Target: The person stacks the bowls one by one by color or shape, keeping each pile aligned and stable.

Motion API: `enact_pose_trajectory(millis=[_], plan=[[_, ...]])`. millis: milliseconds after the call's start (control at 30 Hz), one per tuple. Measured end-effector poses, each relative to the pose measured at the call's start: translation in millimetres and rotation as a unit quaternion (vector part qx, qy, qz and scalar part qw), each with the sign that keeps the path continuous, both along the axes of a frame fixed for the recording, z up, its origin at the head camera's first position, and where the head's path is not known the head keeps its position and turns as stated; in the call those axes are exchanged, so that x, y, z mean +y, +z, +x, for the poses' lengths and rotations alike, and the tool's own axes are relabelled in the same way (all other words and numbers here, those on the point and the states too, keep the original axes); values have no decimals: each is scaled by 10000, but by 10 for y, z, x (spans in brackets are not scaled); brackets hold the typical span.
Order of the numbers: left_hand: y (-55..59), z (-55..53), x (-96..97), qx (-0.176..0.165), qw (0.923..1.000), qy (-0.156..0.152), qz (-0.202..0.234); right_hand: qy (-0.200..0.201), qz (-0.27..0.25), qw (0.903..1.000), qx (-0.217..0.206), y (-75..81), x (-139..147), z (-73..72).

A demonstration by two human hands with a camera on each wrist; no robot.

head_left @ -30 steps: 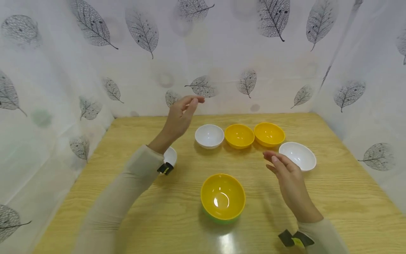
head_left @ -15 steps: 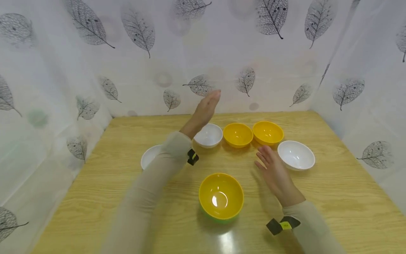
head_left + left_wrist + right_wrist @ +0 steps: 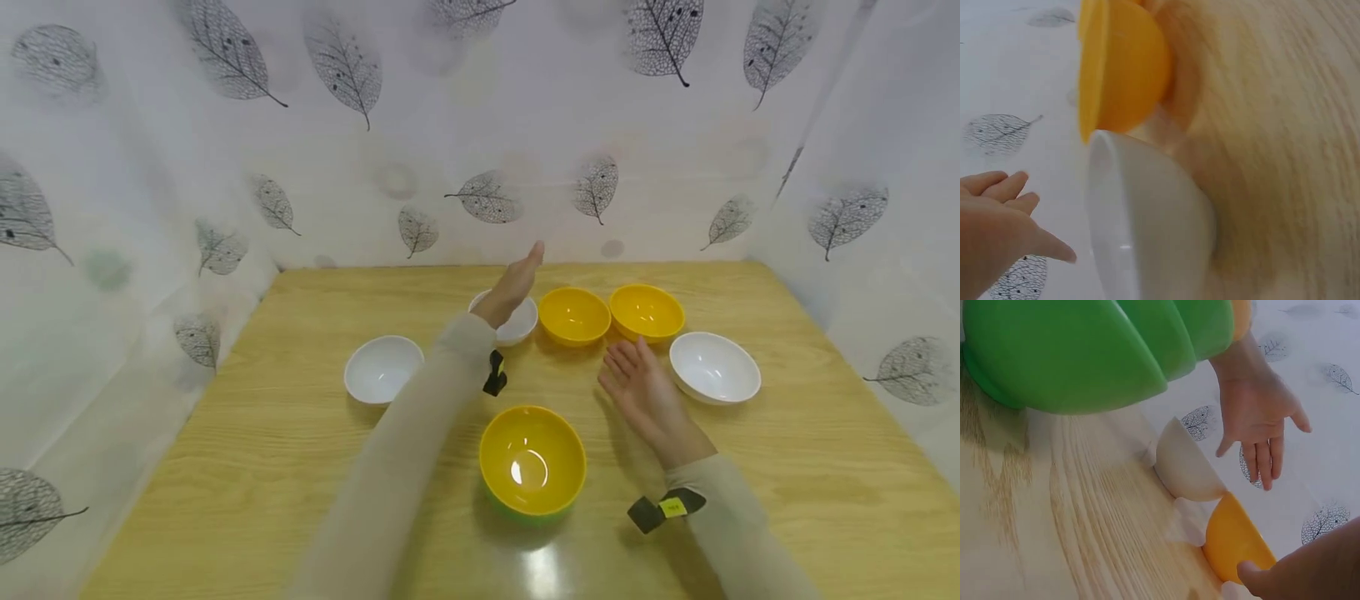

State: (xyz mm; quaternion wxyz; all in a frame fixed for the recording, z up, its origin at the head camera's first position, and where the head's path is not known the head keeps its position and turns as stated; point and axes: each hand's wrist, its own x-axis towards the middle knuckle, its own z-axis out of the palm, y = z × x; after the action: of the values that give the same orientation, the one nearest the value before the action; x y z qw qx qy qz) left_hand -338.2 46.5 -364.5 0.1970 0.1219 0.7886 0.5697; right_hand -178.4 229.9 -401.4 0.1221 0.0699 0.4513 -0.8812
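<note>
My left hand (image 3: 513,287), fingers extended, hovers over the rear white bowl (image 3: 522,323) and hides part of it. In the left wrist view that bowl stands beside the thumb, apart from the hand. My right hand (image 3: 647,400) is held in the air with its palm turned up and fingers relaxed, left of the right-hand white bowl (image 3: 715,368). Neither hand holds anything. Close in front stands a stack of nested bowls, a yellow bowl (image 3: 532,458) on top and several green bowls (image 3: 1072,356) below. Two yellow bowls (image 3: 575,317) sit in the back row.
Another white bowl (image 3: 382,372) stands on the left of the wooden table (image 3: 247,467), partly behind the left forearm. A leaf-patterned curtain (image 3: 360,208) encloses the back and both sides. Dark straps (image 3: 667,510) are worn at the wrists.
My left hand has swept right and slightly down, from behind the left white bowl to above the rear white one. My right hand has shifted a little left, turning its palm up.
</note>
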Motion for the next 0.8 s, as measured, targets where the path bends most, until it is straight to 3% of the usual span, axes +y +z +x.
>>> enact_pose_trajectory(millis=[167, 400, 633, 800], plan=[[-129, -8, 40, -18, 9961, -404, -783, 40, -158, 9998, -110, -40, 14, -55], [-137, -16, 104, 158, 9853, -750, -1530, -79, -447, 9980, -449, -60, -22, -206], [-145, -11, 122, -17, 9851, -781, -1530, -244, -499, 9970, -545, -100, -77, -318], [-133, -3, 124, 35, 9822, -876, -1661, -401, -982, 9925, -615, -129, -90, -361]])
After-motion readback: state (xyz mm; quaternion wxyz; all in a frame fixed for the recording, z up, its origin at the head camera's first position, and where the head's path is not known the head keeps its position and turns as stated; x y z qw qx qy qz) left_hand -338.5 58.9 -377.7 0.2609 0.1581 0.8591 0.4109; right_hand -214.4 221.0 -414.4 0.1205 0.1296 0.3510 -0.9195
